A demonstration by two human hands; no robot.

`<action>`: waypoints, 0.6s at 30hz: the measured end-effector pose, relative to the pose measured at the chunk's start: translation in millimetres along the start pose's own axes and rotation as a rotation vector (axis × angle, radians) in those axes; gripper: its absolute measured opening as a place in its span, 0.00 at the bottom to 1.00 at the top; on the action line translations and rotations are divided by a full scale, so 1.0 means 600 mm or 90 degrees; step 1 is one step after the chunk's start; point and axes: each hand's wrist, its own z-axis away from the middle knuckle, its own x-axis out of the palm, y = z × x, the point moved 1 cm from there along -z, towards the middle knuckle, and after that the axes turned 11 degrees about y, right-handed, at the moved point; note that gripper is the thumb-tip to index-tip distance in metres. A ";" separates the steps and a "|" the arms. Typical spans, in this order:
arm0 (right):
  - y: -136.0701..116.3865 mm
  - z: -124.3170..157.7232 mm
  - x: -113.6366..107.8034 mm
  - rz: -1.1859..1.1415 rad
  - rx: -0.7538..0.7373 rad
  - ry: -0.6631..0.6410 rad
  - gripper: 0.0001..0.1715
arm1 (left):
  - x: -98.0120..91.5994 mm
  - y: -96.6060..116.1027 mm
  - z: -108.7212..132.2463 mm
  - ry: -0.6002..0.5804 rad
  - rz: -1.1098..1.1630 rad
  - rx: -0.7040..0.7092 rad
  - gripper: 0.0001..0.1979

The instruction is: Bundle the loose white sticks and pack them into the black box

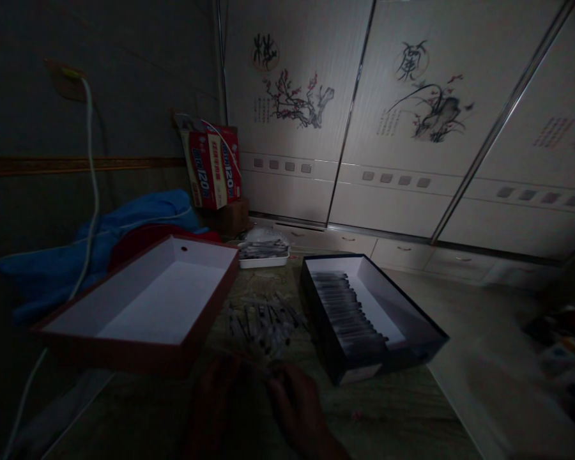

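Note:
The view is dim. My left hand (214,386) and my right hand (294,396) are close together at the table's near side, fingers closed. Between their fingertips stretches a thin pen-like item (252,363), blurred and partly hidden by the fingers. Just beyond them lies a loose pile of slim pens (263,322), clear or pale with dark ends. To the right, a dark box (414,316) with a white inside holds a row of many such pens (347,306) laid side by side along its left part.
On the left stands an open red-brown box (153,300) with a white inside. A white tray (263,262) of pens sits at the back. Blue cloth (138,217), a hanging white cable (92,166) and a red carton (213,166) are beyond. Sliding wardrobe doors (287,76) form the background.

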 end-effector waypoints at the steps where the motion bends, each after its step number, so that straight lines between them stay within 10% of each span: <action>1: -0.001 0.000 0.000 0.016 -0.004 -0.001 0.16 | 0.000 0.000 0.001 -0.007 0.002 0.001 0.18; 18: -0.004 -0.002 -0.003 0.016 0.018 -0.016 0.11 | 0.002 0.010 0.005 0.000 0.026 -0.021 0.23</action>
